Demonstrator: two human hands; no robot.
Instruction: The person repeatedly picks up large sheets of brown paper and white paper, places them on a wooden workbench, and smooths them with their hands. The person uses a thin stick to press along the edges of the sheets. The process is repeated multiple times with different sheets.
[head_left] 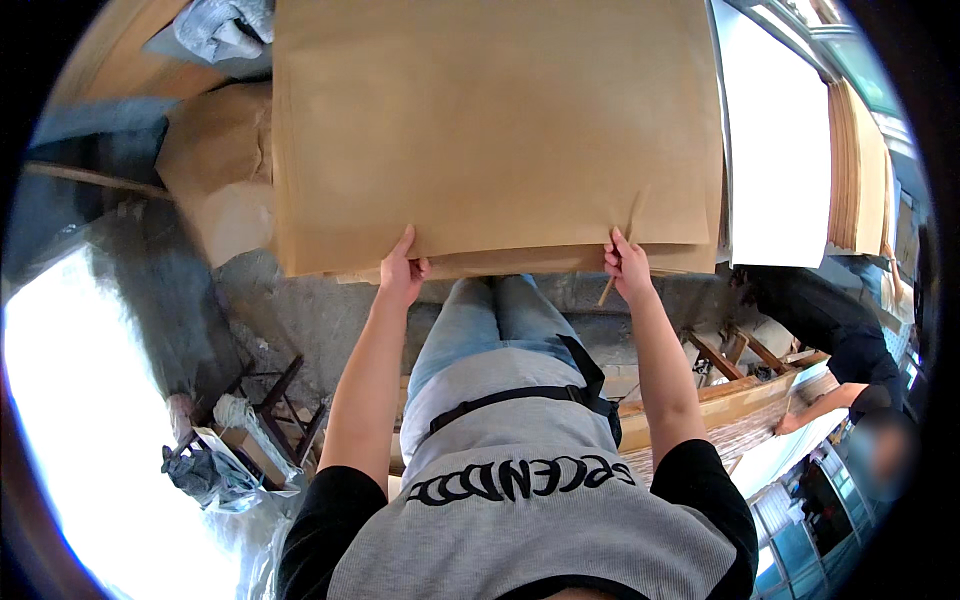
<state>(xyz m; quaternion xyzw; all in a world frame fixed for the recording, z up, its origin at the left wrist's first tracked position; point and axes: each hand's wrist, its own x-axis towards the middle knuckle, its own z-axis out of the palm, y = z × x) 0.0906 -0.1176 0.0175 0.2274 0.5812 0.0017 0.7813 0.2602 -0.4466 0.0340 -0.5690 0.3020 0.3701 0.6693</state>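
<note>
A stack of large brown paper sheets (pixel 500 130) lies in front of me, its near edge facing my body. My left hand (pixel 404 272) is closed on the near edge of the top sheet, thumb on top and fingers curled below. Further right along that edge, my right hand (pixel 627 266) is closed too, with a thin wooden stick (pixel 605 292) in its grip. The stick slants up over the paper. Between my hands the sheet's edge is slightly raised above the layers under it. Whether my right fingers also pinch the sheet is hard to see.
White sheets (pixel 780 140) and another brown stack (pixel 856 170) stand to the right. Crumpled brown paper (pixel 215 160) lies at left. A co-worker (pixel 840 330) bends over a long board at lower right. A dark stool frame (pixel 280 400) with bundled items stands lower left.
</note>
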